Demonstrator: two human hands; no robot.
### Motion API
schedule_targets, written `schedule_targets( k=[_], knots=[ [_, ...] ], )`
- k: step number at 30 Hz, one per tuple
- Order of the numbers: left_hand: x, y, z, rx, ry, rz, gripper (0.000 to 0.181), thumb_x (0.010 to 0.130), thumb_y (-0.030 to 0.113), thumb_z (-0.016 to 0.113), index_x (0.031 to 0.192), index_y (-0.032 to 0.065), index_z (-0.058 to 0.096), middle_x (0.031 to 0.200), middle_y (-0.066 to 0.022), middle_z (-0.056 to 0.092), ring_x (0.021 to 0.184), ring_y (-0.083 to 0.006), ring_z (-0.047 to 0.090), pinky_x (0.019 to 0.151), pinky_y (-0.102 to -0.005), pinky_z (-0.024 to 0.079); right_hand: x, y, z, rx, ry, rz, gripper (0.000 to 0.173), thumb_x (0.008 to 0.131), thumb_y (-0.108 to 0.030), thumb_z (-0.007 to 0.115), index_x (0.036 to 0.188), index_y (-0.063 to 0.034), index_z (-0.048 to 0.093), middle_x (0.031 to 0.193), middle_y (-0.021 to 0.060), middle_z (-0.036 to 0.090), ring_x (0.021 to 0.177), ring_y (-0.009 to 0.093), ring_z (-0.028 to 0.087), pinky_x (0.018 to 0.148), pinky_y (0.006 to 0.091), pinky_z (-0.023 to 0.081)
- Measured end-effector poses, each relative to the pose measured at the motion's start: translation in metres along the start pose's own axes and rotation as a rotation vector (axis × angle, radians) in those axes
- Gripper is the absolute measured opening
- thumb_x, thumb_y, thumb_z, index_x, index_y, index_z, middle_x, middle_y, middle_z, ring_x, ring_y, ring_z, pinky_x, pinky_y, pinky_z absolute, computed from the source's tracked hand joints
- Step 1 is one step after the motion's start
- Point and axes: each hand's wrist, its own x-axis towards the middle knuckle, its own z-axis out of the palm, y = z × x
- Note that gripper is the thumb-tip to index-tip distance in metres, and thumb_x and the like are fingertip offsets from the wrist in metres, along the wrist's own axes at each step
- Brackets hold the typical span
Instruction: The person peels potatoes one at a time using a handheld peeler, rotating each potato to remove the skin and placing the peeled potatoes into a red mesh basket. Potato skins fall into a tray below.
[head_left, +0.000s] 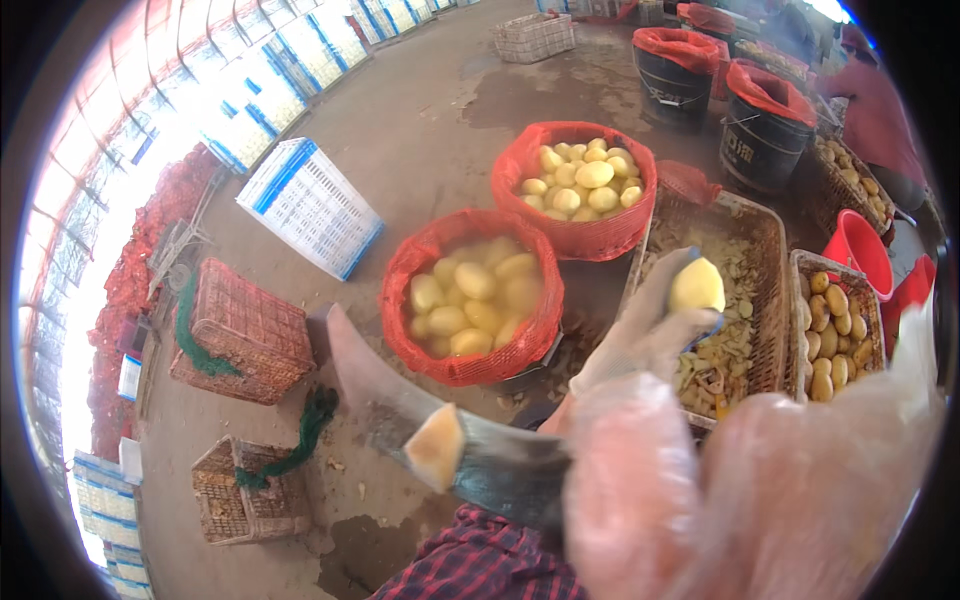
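Observation:
My left hand (649, 311), in a light knit glove with blue at the fingertips, grips a peeled yellow potato (697, 286). It is over a brown plastic crate (772, 300) strewn with peelings and scraps. My right hand is out of view; only its plastic-covered sleeve shows at the lower right. Left of my left hand stands a bucket lined with red mesh (390, 300), with peeled potatoes (475, 280) in cloudy water. A second red-mesh-lined bucket (634, 232) behind it is heaped with peeled potatoes. Unpeeled potatoes (827, 345) lie in a smaller crate on the right.
Crates (251, 330) and a white-and-blue crate stack (315, 210) stand to the left. A red pail (862, 251) is at the right; black buckets (765, 142) with red mesh stand behind. Another person (874, 112) is at the upper right. My booted leg (495, 457) extends leftwards.

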Motion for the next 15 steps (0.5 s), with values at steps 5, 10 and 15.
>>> schedule_targets(
  k=[5, 10, 15],
  knots=[
    [-0.025, 0.015, -0.035, 0.101, 0.053, -0.041, 0.074, 0.087, 0.014, 0.08, 0.15, 0.0016, 0.042, 0.125, -0.0091, 0.06, 0.108, -0.0129, 0.06, 0.091, -0.0301, 0.053, 0.032, 0.027, -0.036, 0.061, 0.009, 0.035, 0.034, 0.093, -0.033, 0.073, 0.113, -0.0068, 0.065, 0.08, 0.0121, 0.068, 0.076, 0.024, 0.067, 0.071, 0.0372, 0.052],
    [-0.01, 0.022, -0.017, 0.418, 0.03, 0.068, 0.075, 0.082, 0.013, 0.083, 0.147, 0.0016, 0.048, 0.131, -0.0127, 0.06, 0.116, -0.0185, 0.061, 0.099, -0.0342, 0.051, 0.009, 0.142, 0.009, 0.678, 0.126, 0.625, 0.035, 0.094, -0.034, 0.071, 0.114, -0.0052, 0.066, 0.079, 0.0048, 0.063, 0.068, 0.014, 0.058, 0.063, 0.0313, 0.047],
    [-0.004, 0.001, -0.021, 0.717, -0.003, 0.335, 0.081, 0.076, 0.022, 0.087, 0.144, 0.0011, 0.049, 0.132, -0.0216, 0.058, 0.123, -0.0381, 0.057, 0.106, -0.0444, 0.045, -0.002, 0.152, 0.064, 1.212, 0.179, 0.825, 0.03, 0.098, -0.039, 0.069, 0.105, -0.0098, 0.067, 0.073, -0.0043, 0.056, 0.059, 0.007, 0.046, 0.054, 0.0268, 0.038]
  ],
)
